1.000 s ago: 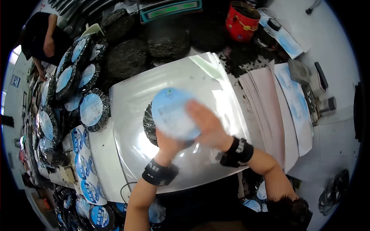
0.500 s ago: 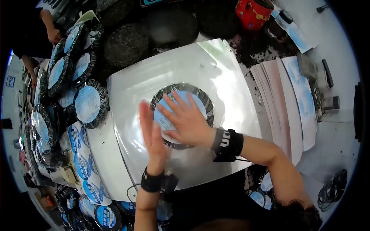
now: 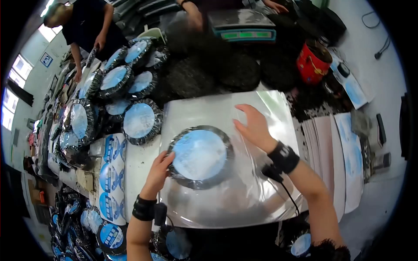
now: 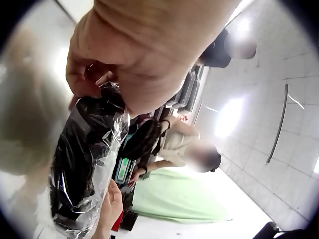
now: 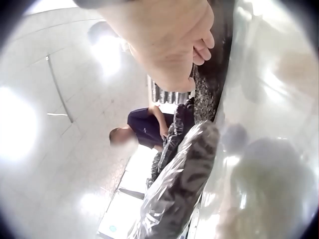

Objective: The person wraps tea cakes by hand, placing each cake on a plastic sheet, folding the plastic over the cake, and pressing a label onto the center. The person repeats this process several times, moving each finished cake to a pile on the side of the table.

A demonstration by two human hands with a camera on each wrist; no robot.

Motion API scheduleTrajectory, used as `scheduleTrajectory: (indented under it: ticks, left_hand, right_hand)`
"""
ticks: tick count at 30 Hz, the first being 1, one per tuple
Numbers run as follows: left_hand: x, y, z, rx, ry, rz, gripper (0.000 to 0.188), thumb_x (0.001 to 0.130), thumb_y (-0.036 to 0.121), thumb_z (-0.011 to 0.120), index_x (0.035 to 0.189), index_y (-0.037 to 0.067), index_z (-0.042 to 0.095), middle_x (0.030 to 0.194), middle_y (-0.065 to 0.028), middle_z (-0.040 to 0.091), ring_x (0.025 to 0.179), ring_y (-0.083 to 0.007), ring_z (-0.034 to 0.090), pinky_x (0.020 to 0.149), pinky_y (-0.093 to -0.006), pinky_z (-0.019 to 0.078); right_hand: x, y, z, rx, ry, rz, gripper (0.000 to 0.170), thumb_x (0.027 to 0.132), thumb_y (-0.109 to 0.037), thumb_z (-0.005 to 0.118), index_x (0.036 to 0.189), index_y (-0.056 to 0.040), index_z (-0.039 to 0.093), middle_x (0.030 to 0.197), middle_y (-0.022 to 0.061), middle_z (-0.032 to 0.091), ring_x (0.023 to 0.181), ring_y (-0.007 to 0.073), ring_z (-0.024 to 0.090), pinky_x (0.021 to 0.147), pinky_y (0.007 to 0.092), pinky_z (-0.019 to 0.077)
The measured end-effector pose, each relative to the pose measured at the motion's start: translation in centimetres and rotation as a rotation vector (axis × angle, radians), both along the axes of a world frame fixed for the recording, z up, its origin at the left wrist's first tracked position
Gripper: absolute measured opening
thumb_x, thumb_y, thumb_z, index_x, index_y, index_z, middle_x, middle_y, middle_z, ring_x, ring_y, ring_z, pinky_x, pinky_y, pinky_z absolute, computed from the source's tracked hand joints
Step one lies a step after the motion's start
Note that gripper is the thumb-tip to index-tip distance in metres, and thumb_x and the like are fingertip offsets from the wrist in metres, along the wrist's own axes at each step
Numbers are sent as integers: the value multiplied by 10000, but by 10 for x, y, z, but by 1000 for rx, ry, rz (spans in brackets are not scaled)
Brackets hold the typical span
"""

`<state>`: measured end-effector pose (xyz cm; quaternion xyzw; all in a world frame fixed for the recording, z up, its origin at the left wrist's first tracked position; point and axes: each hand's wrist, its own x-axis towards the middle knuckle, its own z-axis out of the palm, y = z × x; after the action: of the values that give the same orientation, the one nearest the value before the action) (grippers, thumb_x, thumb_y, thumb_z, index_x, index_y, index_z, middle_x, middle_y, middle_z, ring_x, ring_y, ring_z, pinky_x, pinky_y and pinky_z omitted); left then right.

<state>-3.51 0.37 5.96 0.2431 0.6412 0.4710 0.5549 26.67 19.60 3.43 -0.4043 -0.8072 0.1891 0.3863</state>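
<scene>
A round dark cake (image 3: 200, 153), wrapped in clear crinkled plastic with a blue-and-white round label on top, is over the shiny sheet stack (image 3: 261, 195) in the head view. My left hand (image 3: 157, 175) pinches the cake's left edge, its thumb on the label side. In the left wrist view the fingers curl round the gathered plastic at the rim of the wrapped cake (image 4: 82, 164). My right hand (image 3: 256, 127) is raised to the right of the cake, apart from it, with fingers loosely bent and nothing held.
Wrapped labelled cakes (image 3: 142, 122) are piled on the left, beside a strip of printed labels (image 3: 112, 178). Bare dark cakes (image 3: 187, 77), a scale (image 3: 246, 35) and a red bucket (image 3: 312, 63) are at the back. Paper sheets (image 3: 320, 152) lie right. Other people stand beyond.
The label went from between both hands onto the cake, and the right palm lay flat on it. Now the right hand has lifted away rightward and the left hand has taken the cake's edge.
</scene>
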Motion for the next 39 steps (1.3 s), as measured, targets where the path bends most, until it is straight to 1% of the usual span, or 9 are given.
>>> scheduleTrajectory:
  ticks: [3, 7, 12, 18, 22, 26, 28, 32, 39]
  left_hand:
    - [-63, -8, 2, 137, 6, 99, 398, 1010, 323, 660, 1260, 14, 636, 1094, -15, 681, 940, -77, 632, 668, -239, 494]
    - [-166, 10, 51, 434, 136, 316, 372, 1022, 318, 647, 1236, 13, 642, 1168, -70, 695, 1020, -131, 662, 843, -270, 533]
    - [-255, 56, 114, 635, 130, 569, 444, 1084, 391, 522, 1332, 25, 566, 1307, -150, 671, 989, -138, 671, 833, -278, 558]
    - [-93, -5, 28, 183, 445, -140, 335, 1013, 137, 662, 1307, -21, 624, 1006, -85, 754, 903, -133, 693, 807, -259, 549]
    - [-34, -22, 14, 211, 275, -168, 306, 1046, 129, 617, 1309, -26, 620, 1061, -89, 746, 954, -140, 695, 851, -271, 548]
    - [11, -29, 6, 220, 273, -233, 447, 1061, 185, 588, 1437, -44, 511, 1296, -171, 666, 1178, -219, 646, 1012, -325, 500]
    - [40, -23, -21, 316, 371, -182, 564, 1055, 222, 586, 1512, -53, 402, 1448, -219, 537, 1325, -274, 540, 1106, -368, 424]
    - [85, -3, -73, 507, 518, -112, 742, 1037, 283, 592, 1595, -57, 239, 1638, -265, 293, 1496, -352, 347, 1214, -427, 291]
    - [125, 18, -63, 445, 727, -59, 900, 806, 83, 824, 1544, -58, 327, 1410, -237, 468, 1328, -384, 483, 1135, -444, 394]
  right_hand:
    - [-41, 88, -25, -200, 84, -109, 590, 822, -190, 775, 1358, -24, 590, 1360, 210, 616, 1298, 382, 568, 1094, 437, 453]
    - [-50, 102, -15, 172, -232, -4, 1111, 666, -179, 853, 1621, -114, 289, 1624, 260, 296, 1519, 426, 272, 1238, 523, 248]
    - [-109, 137, -22, 396, -520, -11, 945, 759, -104, 746, 1603, -95, 322, 1593, 249, 357, 1513, 389, 303, 1239, 565, 233]
    - [-104, 158, -43, 470, -509, 59, 771, 815, -157, 724, 1526, -54, 444, 1524, 242, 463, 1432, 381, 427, 1189, 546, 331]
    - [-83, 123, 2, 572, -517, -72, 661, 871, -171, 649, 1486, -8, 472, 1465, 244, 531, 1365, 386, 503, 1150, 518, 384]
    - [-17, -82, -4, 407, -617, -44, 561, 872, -151, 595, 1408, 10, 571, 1361, 275, 575, 1205, 399, 553, 990, 515, 451]
    - [1, -138, -7, 224, -610, 94, 769, 781, -335, 768, 1430, 15, 549, 1324, 272, 583, 1131, 396, 559, 890, 486, 447]
    - [29, -88, 29, 183, -175, -33, 823, 834, -438, 786, 1447, 32, 502, 1370, 249, 570, 1191, 416, 555, 1027, 504, 426]
    - [39, -121, -49, -297, 182, -228, 786, 850, -272, 814, 1484, 19, 451, 1415, 266, 529, 1321, 478, 491, 1110, 514, 416]
